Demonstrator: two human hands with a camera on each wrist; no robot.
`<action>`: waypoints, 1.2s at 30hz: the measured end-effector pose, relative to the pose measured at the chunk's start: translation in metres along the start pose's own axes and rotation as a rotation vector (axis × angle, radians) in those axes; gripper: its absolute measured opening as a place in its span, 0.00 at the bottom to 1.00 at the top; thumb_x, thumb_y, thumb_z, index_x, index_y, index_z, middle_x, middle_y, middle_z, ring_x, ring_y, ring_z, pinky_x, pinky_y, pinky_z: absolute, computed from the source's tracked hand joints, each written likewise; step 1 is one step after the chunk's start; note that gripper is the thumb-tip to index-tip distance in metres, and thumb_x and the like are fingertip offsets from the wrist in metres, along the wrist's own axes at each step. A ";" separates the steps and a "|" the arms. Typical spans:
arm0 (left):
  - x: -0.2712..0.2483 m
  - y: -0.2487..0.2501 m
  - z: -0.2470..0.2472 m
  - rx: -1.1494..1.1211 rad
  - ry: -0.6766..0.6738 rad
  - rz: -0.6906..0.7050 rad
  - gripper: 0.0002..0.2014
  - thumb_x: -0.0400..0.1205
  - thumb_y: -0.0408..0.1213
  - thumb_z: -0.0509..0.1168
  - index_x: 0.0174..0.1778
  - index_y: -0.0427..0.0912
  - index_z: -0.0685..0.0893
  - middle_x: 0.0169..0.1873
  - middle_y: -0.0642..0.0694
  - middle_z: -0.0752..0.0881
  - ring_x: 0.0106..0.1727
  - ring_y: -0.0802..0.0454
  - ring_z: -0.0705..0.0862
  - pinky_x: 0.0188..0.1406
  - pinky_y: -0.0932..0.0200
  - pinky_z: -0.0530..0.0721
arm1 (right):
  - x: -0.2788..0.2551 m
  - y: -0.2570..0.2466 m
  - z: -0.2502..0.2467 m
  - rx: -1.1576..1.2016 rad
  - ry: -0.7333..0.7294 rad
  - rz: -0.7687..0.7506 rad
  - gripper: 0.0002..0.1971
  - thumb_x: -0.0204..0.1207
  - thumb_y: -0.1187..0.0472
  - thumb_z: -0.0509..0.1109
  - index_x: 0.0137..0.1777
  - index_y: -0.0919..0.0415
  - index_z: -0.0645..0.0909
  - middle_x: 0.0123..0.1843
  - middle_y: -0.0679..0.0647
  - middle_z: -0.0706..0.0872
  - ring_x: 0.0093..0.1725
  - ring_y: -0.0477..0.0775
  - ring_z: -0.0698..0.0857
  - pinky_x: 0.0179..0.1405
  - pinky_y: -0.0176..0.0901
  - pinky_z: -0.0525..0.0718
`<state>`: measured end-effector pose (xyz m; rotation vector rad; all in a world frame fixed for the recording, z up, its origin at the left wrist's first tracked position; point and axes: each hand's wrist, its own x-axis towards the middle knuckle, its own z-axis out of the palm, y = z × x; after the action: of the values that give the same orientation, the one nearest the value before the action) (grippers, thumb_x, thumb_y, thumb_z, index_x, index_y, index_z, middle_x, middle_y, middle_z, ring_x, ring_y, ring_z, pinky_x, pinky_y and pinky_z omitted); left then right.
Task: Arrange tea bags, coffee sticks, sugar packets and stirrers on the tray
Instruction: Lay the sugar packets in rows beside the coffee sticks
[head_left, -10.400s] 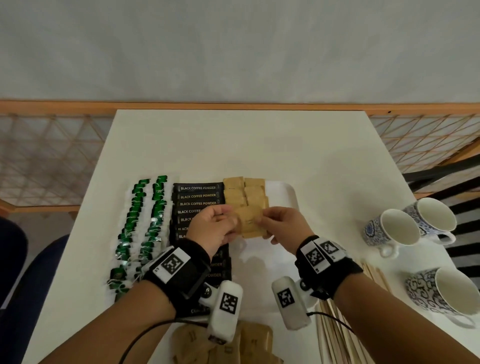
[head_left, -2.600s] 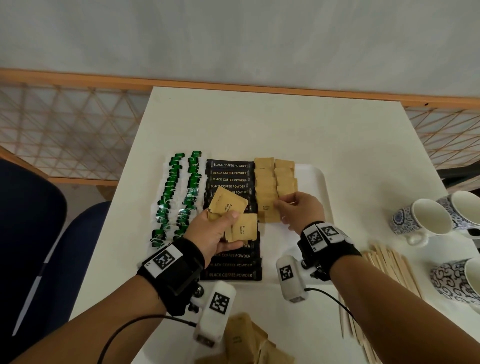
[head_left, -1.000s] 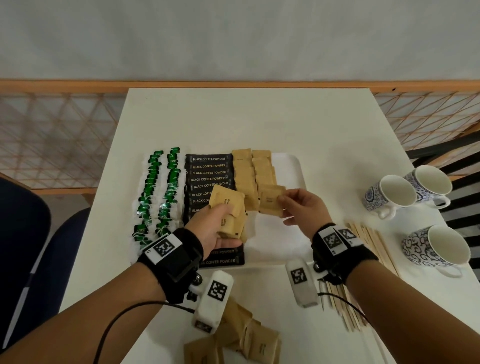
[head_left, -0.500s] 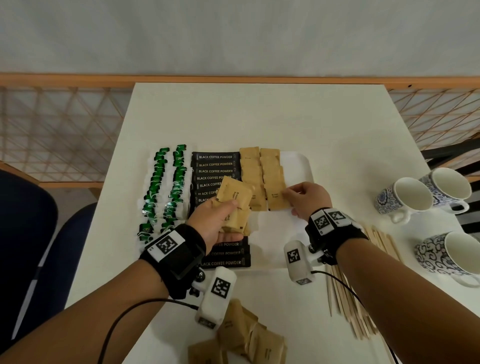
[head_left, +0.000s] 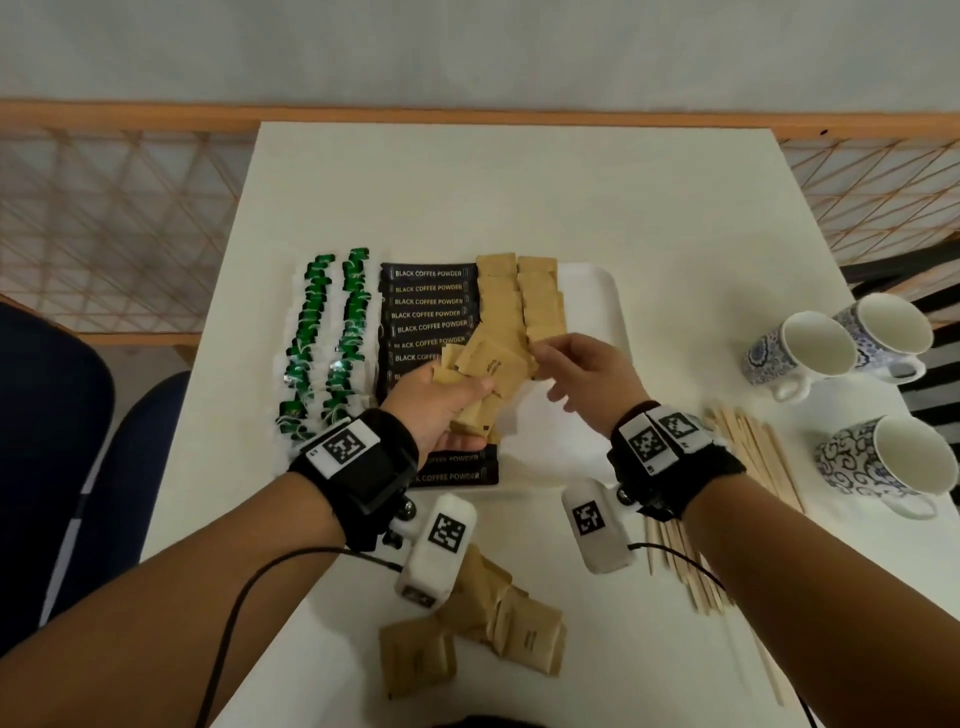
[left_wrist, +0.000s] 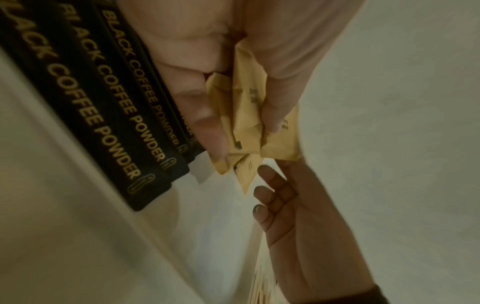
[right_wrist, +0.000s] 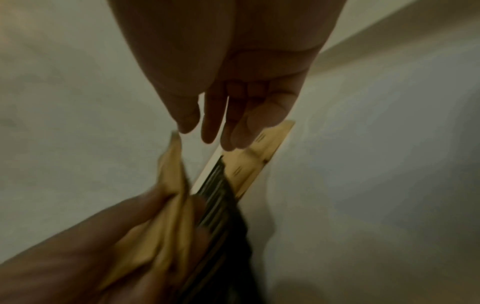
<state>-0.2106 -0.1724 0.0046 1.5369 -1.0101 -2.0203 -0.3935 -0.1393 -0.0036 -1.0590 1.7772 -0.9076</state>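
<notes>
Sugar packets (head_left: 480, 382) sit bunched in the left hand (head_left: 434, 410), pinched between thumb and fingers, over the coffee sticks (head_left: 428, 301). The right hand (head_left: 582, 376) is loose and holds nothing, its fingers (left_wrist: 270, 191) reaching beside the bunch. Pulling one packet might drag others loose onto the tray (head_left: 597, 312) and mess up the neat rows beyond the hand.

"BLACK COFFEE POWDER", pale lettering, on each black coffee stick (head_left: 429, 274) in row beyond and under left hand (head_left: 439, 410); same words in gold on sticks in left wrist view, gold paper-clip mark at stick end. Brown sugar packets (head_left: 491, 364) in left hand carry small dark print, unreadable. Black-white square code tags (head_left: 344, 448) on wristbands, no letters legible.
</notes>
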 end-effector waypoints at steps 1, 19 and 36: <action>-0.002 -0.001 0.001 0.017 -0.003 0.006 0.14 0.78 0.36 0.71 0.59 0.42 0.79 0.47 0.40 0.87 0.37 0.47 0.87 0.27 0.58 0.88 | -0.006 -0.004 0.004 0.026 -0.028 -0.005 0.09 0.79 0.50 0.67 0.48 0.53 0.85 0.37 0.45 0.87 0.30 0.42 0.83 0.32 0.36 0.80; -0.016 -0.011 0.007 -0.153 -0.086 -0.077 0.12 0.82 0.33 0.64 0.62 0.43 0.81 0.45 0.40 0.90 0.45 0.45 0.89 0.39 0.48 0.89 | -0.045 -0.004 0.017 0.194 -0.163 0.074 0.26 0.63 0.55 0.83 0.61 0.49 0.79 0.44 0.51 0.86 0.43 0.53 0.89 0.45 0.51 0.90; -0.020 -0.010 0.002 -0.185 -0.036 -0.014 0.22 0.77 0.20 0.67 0.66 0.39 0.75 0.58 0.37 0.86 0.51 0.42 0.88 0.32 0.55 0.89 | -0.045 -0.001 0.003 0.319 -0.143 0.225 0.09 0.72 0.66 0.76 0.51 0.60 0.83 0.42 0.55 0.90 0.36 0.50 0.88 0.35 0.41 0.87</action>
<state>-0.2051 -0.1520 0.0104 1.4195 -0.8013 -2.0933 -0.3778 -0.0992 0.0092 -0.6868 1.5353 -0.9134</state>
